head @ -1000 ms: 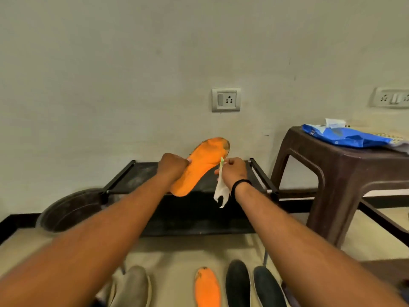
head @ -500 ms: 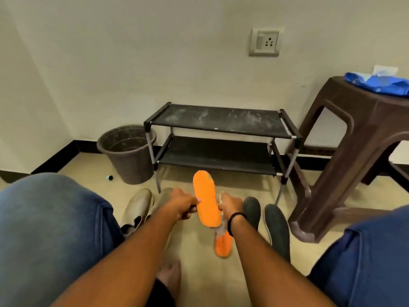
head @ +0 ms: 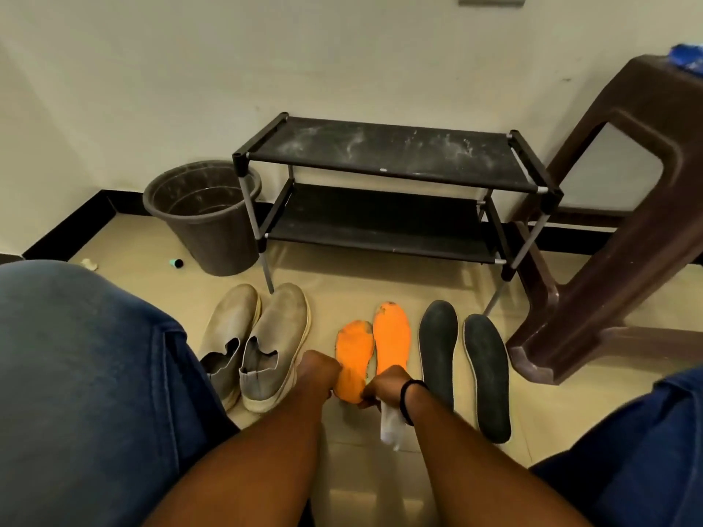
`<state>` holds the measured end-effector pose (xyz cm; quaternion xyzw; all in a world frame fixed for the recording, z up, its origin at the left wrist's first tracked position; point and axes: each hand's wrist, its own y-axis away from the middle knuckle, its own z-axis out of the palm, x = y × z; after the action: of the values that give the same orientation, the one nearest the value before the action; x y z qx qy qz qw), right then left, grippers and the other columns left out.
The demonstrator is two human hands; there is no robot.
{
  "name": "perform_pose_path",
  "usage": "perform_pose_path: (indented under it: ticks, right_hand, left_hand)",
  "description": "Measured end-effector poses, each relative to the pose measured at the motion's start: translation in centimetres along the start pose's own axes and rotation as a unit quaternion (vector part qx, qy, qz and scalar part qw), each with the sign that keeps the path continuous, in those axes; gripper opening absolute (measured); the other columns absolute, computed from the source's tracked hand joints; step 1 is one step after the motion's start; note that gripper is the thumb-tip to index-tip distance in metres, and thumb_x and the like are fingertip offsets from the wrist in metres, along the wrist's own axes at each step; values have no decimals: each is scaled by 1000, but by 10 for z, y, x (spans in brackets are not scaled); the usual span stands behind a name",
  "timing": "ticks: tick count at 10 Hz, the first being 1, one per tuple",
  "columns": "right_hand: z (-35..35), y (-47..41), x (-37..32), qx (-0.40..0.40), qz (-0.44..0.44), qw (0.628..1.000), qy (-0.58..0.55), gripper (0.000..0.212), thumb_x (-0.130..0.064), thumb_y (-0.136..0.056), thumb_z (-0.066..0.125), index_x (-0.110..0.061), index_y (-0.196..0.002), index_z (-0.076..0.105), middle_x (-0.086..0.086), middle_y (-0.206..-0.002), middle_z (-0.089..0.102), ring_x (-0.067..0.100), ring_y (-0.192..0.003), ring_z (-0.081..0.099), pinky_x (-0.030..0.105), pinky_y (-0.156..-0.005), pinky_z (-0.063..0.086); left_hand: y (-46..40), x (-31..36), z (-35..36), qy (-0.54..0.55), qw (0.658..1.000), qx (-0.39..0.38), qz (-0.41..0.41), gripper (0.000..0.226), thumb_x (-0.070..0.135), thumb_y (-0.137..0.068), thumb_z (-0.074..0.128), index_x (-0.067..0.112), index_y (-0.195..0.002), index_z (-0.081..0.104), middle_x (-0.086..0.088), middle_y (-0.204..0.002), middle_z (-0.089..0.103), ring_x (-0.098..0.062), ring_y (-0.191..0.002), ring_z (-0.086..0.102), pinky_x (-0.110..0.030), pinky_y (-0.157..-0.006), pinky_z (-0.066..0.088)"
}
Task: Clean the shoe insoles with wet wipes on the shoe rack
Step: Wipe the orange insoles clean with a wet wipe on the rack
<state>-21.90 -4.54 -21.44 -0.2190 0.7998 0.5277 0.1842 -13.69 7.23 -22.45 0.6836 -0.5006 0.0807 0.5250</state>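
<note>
We have brought the left insole down from the rack to the floor, touching the right insole. Our left hand grips its heel edge; our right hand also curls onto it while pinching the wipe. We judge this insole finished, with the other orange one next.

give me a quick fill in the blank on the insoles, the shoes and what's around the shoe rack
1. The two insoles lying between the grey shoes and the dark insoles are ____ in colour.
2. The right hand holds a white ____.
3. Left of the shoe rack stands a dark ____.
4. The number of shelves on the shoe rack is ____.

Missing words: orange; wipe; bucket; two
</note>
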Motion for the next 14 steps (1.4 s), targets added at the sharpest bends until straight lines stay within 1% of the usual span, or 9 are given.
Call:
perform_pose_path:
  ticks: [1, 2, 5, 6, 7, 8, 10, 12, 14]
  right_hand:
    - [4, -12, 2, 17, 4, 1000, 10, 29, -10, -72, 77, 1, -98, 69, 17, -100, 72, 28, -89, 69, 34, -82, 58]
    - [10, -24, 4, 41, 8, 999, 17, 20, -8, -77, 75, -3, -94, 65, 15, -95, 67, 28, -83, 63, 29, -69, 52]
    - [32, -44, 7, 88, -22, 996, -6, 22, -17, -81, 69, -11, -102, 67, 9, -103, 67, 28, -89, 61, 27, -70, 46]
    - [36, -47, 7, 89, -35, 995, -5, 18, -21, -82, 69, -12, -97, 68, 8, -99, 67, 26, -85, 61, 26, -69, 48]
    - [38, -44, 2, 129, -69, 989, 13, 24, -33, -87, 66, -18, -105, 70, 4, -105, 69, 24, -92, 63, 28, -78, 50]
    - [33, -40, -4, 174, -122, 969, 126, 32, -34, -96, 55, -23, -125, 63, 1, -127, 61, 25, -116, 59, 31, -96, 46]
    - [28, -33, -5, 161, -114, 935, 294, 23, -21, -100, 49, -18, -118, 62, 4, -119, 65, 24, -106, 63, 30, -88, 50]
    - [27, -27, -2, 189, -107, 918, 332, 24, -20, -99, 50, -16, -121, 61, 4, -117, 65, 22, -104, 63, 28, -84, 49]
    - [27, -28, -2, 214, -126, 925, 287, 30, -20, -100, 46, -19, -127, 58, 5, -126, 58, 25, -111, 60, 31, -90, 48]
  left_hand:
    - [-20, -12, 14, -14, 1000, -8, -22, 30, 16, -93, 62, 2, -120, 63, -17, -117, 67, -25, -91, 64, -32, -70, 57]
    - [-34, -22, 24, 4, 999, 30, -45, 36, 16, -92, 62, 1, -125, 62, -17, -123, 66, -31, -111, 65, -38, -89, 57]
    - [-36, -21, 23, 47, 997, 51, -21, 26, 5, -95, 58, 0, -118, 68, -17, -121, 68, -32, -112, 64, -30, -80, 51]
    - [-34, -22, 25, 70, 993, 95, -22, 22, 5, -91, 63, 4, -111, 73, -16, -117, 70, -33, -109, 64, -32, -86, 51]
    - [-34, -25, 23, 127, 982, 137, -41, 22, 3, -90, 64, 7, -109, 73, -16, -118, 70, -34, -111, 64, -38, -94, 52]
    - [-37, -24, 21, 143, 979, 140, -45, 23, 3, -90, 64, 8, -111, 73, -15, -119, 69, -34, -113, 63, -41, -96, 52]
    - [-42, -21, 25, 182, 974, 131, -38, 23, 3, -89, 69, 6, -112, 73, -17, -117, 70, -33, -110, 64, -39, -92, 54]
    - [-48, -22, 32, 181, 973, 134, -47, 22, 1, -89, 68, 9, -108, 74, -16, -116, 70, -32, -108, 65, -38, -92, 55]
    - [-48, -23, 32, 108, 984, 134, -48, 32, 10, -87, 71, 14, -119, 70, -15, -121, 67, -32, -111, 63, -36, -89, 53]
